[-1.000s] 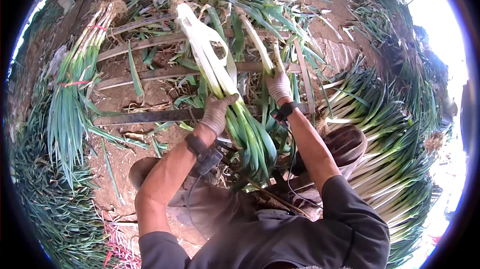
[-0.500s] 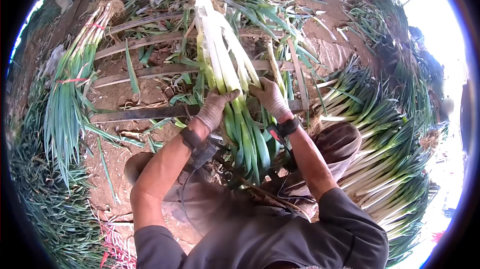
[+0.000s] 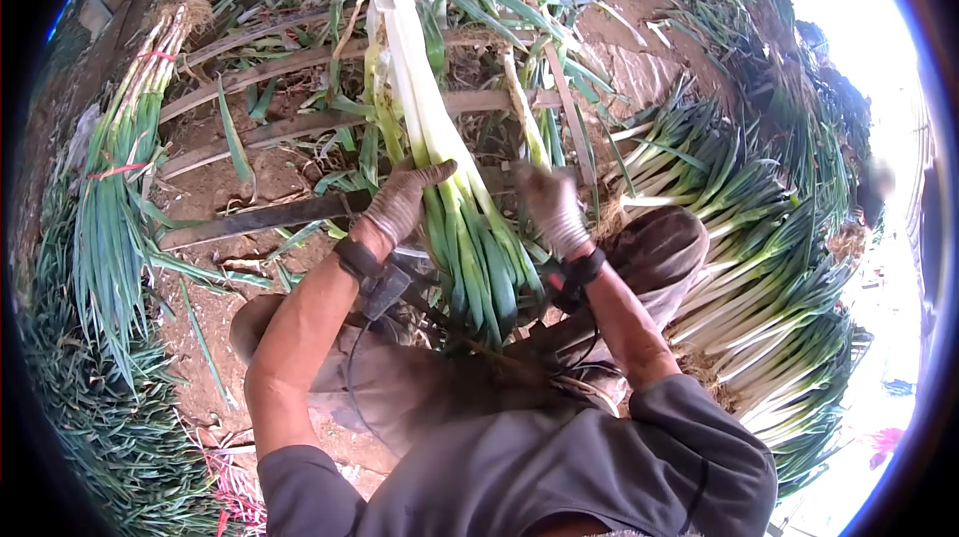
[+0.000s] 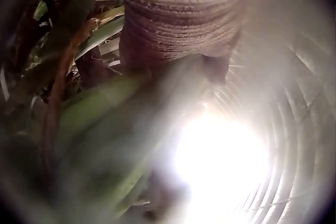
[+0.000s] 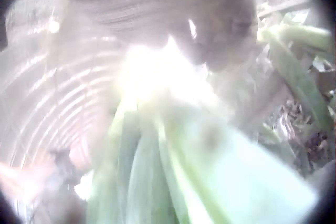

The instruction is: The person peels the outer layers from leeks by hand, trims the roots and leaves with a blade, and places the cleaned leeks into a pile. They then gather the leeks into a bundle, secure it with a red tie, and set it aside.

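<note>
Leeks (image 3: pixel 430 132), a few thick stalks together, lie in the left hand (image 3: pixel 403 199), and here is a sensible hold: gloved fingers clamped round them about where white gives way to green, thumb laid across the front. The pale shafts run out beyond those fingers, the leaves drop back from them toward the lap. Gripping at the join, I'd judge, leaves the whole white length exposed, with a yellowish outer strip (image 3: pixel 385 117) hanging loose along the shafts just past the left fingers. Over to the right hand (image 3: pixel 551 205), and it's a smear! It sits just beside the held leaves, right by the near end of a thin stalk (image 3: pixel 523 112), but whether its fingers are apart, together or clamped on something, I can't tell; the right wrist view is washed out by glare. Slats (image 3: pixel 265 220) lie on the ground beyond and left of the left fingers, likely there to prop produce off the dirt. Farther left of those fingers, a bundle (image 3: pixel 122 142) wears red ties, presumably to keep it from splaying. And out past the right fingers, a row of leeks (image 3: pixel 759 287) lies side by side, white ends toward the person, an arrangement that should make them easy to pick up.
</note>
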### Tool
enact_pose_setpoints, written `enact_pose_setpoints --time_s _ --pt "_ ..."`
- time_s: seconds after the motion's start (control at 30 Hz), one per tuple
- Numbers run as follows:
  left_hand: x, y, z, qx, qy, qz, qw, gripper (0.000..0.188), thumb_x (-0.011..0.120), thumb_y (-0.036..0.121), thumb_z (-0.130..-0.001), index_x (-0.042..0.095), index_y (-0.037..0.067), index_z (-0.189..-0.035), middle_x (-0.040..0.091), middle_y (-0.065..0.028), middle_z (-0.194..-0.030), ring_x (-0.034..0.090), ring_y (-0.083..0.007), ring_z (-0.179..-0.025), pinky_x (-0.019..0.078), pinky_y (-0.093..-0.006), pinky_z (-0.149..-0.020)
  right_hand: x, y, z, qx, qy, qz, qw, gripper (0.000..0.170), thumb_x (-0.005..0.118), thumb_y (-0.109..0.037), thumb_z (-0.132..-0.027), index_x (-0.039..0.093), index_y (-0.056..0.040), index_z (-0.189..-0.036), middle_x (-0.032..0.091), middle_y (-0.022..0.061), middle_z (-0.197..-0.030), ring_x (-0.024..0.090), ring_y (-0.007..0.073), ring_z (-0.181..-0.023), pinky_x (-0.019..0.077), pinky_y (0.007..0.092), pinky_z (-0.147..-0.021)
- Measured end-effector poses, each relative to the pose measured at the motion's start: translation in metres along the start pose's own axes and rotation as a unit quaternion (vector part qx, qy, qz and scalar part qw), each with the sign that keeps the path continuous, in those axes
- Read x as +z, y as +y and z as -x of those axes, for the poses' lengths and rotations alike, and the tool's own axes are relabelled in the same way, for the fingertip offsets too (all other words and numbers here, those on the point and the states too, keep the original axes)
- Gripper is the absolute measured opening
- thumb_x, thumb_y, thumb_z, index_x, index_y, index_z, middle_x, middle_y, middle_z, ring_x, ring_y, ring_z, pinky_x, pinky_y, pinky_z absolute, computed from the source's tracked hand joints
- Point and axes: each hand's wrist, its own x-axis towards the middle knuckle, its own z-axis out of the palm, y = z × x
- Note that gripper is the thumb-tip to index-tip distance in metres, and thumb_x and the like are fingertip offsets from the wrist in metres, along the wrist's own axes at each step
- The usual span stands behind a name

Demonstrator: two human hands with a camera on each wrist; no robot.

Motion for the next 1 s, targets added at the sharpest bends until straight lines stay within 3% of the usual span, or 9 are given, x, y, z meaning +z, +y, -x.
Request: enact_pose_setpoints --time_s 0.07,0.13,0.2,0.27,0.43,0.53,0.77,0.9,1.0 --pt "0.002 0.003 0.002 -0.009 0.008 -0.015 1.0 0.047 0.08 0.027 -0.08 0.062 0.001 -0.116 0.066 -0.0038 -0.101 0.061 -0.0174 -0.092 0.049 -0.0309 -0.085 -0.028 0.035 -0.021 0.059 0.13 -0.024 0.989 0.019 0.063 -0.019 -0.091 0.072 -0.0044 -0.099 0.073 0.017 -0.09 0.072 0.0279 -0.081 0.056 0.0365 -0.077" --pt "0.004 0.003 0.001 -0.014 0.009 -0.021 1.0 0.048 0.08 0.027 -0.081 0.062 0.001 -0.117 0.066 -0.0041 -0.101 0.061 -0.0173 -0.093 0.0488 -0.0308 -0.085 -0.043 0.088 -0.035 0.116 0.069 0.109 0.985 0.028 0.067 -0.031 -0.085 0.073 -0.0061 -0.097 0.072 0.0186 -0.09 0.071 0.0333 -0.084 0.0554 0.0401 -0.078" --pt "0.002 -0.001 -0.005 -0.016 0.011 -0.027 0.999 0.047 0.081 0.026 -0.08 0.063 0.002 -0.116 0.066 -0.0041 -0.101 0.061 -0.0171 -0.093 0.0487 -0.0308 -0.084 -0.046 0.103 -0.04 0.167 -0.117 0.238 0.95 0.041 0.069 -0.041 -0.077 0.072 -0.0062 -0.098 0.071 0.0192 -0.091 0.069 0.0367 -0.088 0.0541 0.0431 -0.08" --pt "0.002 -0.003 -0.004 -0.021 0.016 -0.02 0.999 0.047 0.081 0.026 -0.08 0.063 0.003 -0.116 0.066 -0.004 -0.101 0.061 -0.0171 -0.092 0.0489 -0.0309 -0.084 -0.031 0.11 -0.03 0.151 -0.118 0.21 0.959 0.037 0.069 -0.039 -0.077 0.072 -0.0065 -0.095 0.071 0.0188 -0.093 0.068 0.0368 -0.092 0.0534 0.0438 -0.082" --pt "0.0 -0.006 -0.009 -0.051 0.004 0.009 0.999 0.049 0.081 0.021 -0.08 0.06 0.003 -0.12 0.065 -0.0057 -0.106 0.061 -0.0207 -0.099 0.0494 -0.0342 -0.089 -0.019 0.086 -0.018 0.16 -0.092 0.28 0.942 0.05 0.071 -0.037 -0.076 0.058 -0.0077 -0.115 0.069 0.0234 -0.099 0.066 0.0413 -0.096 0.052 0.0472 -0.085" --pt "-0.001 -0.01 -0.013 -0.062 -0.004 0.015 0.998 0.052 0.082 0.018 -0.079 0.057 0.003 -0.123 0.064 -0.0065 -0.111 0.061 -0.0232 -0.104 0.0495 -0.0365 -0.094 -0.018 0.088 -0.008 0.186 -0.032 0.132 0.973 0.047 0.073 -0.032 -0.075 0.063 -0.0036 -0.11 0.07 0.022 -0.097 0.068 0.038 -0.094 0.0525 0.0441 -0.084" --pt "-0.003 -0.012 -0.013 -0.054 0.002 -0.024 0.998 0.048 0.081 0.02 -0.081 0.059 0.002 -0.12 0.066 -0.0065 -0.109 0.062 -0.0222 -0.103 0.0487 -0.0361 -0.093 -0.008 0.054 -0.009 0.168 -0.117 -0.211 0.956 0.033 0.073 -0.011 -0.076 0.062 0.0041 -0.104 0.066 0.0082 -0.087 0.058 0.0131 -0.077 0.0502 0.0298 -0.072" --pt "-0.002 -0.013 -0.012 -0.048 0.003 -0.019 0.999 0.046 0.081 0.021 -0.081 0.062 0.002 -0.118 0.067 -0.0064 -0.107 0.062 -0.0215 -0.1 0.0484 -0.0353 -0.091 0.005 0.044 -0.016 0.134 -0.073 -0.128 0.98 0.037 0.074 -0.004 -0.074 0.061 0.0037 -0.108 0.066 0.0092 -0.087 0.059 0.0136 -0.081 0.0496 0.0292 -0.076" --pt "0.002 -0.007 -0.007 -0.053 -0.002 -0.022 0.998 0.045 0.081 0.021 -0.081 0.063 0.002 -0.117 0.067 -0.006 -0.105 0.063 -0.0207 -0.097 0.0492 -0.0348 -0.088 0.01 0.029 -0.018 0.028 -0.059 -0.087 0.994 0.042 0.073 -0.003 -0.074 0.06 0.0034 -0.114 0.067 0.011 -0.093 0.06 0.0143 -0.088 0.0494 0.0278 -0.082"
